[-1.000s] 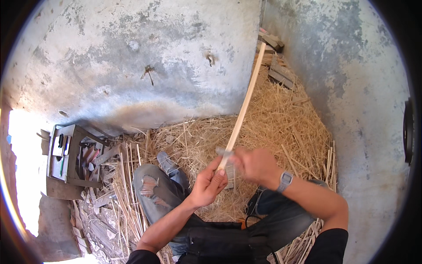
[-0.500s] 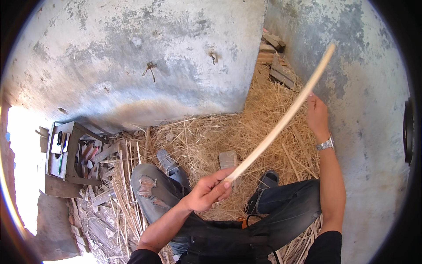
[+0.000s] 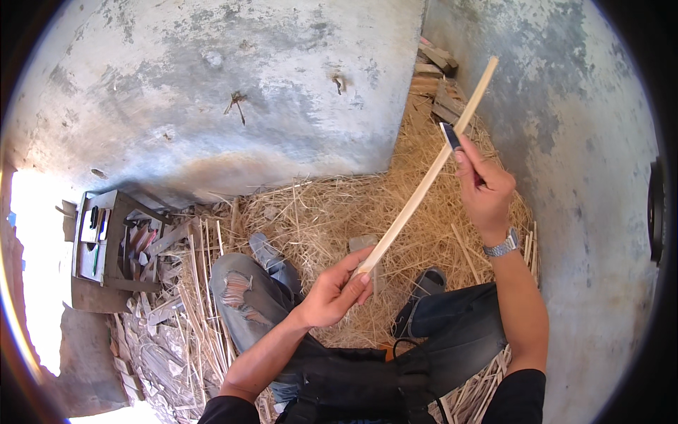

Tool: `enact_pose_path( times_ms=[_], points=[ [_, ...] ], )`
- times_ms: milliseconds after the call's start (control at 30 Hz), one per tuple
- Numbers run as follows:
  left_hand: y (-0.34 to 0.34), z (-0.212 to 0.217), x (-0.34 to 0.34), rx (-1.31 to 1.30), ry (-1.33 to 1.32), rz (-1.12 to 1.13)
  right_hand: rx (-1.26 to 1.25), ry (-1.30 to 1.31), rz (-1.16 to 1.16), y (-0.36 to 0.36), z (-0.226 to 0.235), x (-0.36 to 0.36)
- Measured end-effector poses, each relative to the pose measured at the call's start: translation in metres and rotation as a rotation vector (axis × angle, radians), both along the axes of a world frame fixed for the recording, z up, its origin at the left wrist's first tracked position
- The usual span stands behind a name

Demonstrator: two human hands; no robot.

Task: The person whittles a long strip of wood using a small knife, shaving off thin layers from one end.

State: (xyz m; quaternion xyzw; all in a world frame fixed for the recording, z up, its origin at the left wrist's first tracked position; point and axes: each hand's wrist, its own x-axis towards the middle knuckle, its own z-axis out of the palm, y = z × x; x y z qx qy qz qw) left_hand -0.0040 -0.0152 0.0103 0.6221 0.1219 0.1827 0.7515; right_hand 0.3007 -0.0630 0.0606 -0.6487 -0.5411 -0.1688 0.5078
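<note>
A long, pale wooden strip (image 3: 412,205) slants from lower left to upper right in front of me. My left hand (image 3: 335,290) is closed round its near end, thumb on top. My right hand (image 3: 487,185) is closed on a small dark blade (image 3: 449,137) with a bright edge. The blade lies across the strip, above its middle, and looks to be touching it. Beyond the blade the strip's far end sticks out free. How the right fingers grip the blade is partly hidden.
Straw-like shavings (image 3: 332,212) cover the floor between my legs, with a pale block (image 3: 364,244) among them. Thin sticks (image 3: 201,290) lie at the left beside a small wooden stand (image 3: 106,233). Worn walls (image 3: 282,85) rise ahead and at right; wood scraps (image 3: 439,60) fill the corner.
My right hand has moved left and turned, bringing the dark blade into sight across the strip. The strip's far end has swung left. My left hand keeps its hold.
</note>
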Motion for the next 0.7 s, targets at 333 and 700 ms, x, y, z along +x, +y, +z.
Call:
enact_pose_path(
  times_ms=[333, 700],
  points=[
    [-0.003, -0.012, -0.006, -0.073, -0.091, 0.098, -0.055, 0.075, 0.201, 0.008, -0.033, -0.029],
    [0.008, -0.002, -0.007, -0.451, -0.115, 0.011, -0.062, -0.022, 0.273, 0.014, -0.026, -0.045]
  ],
)
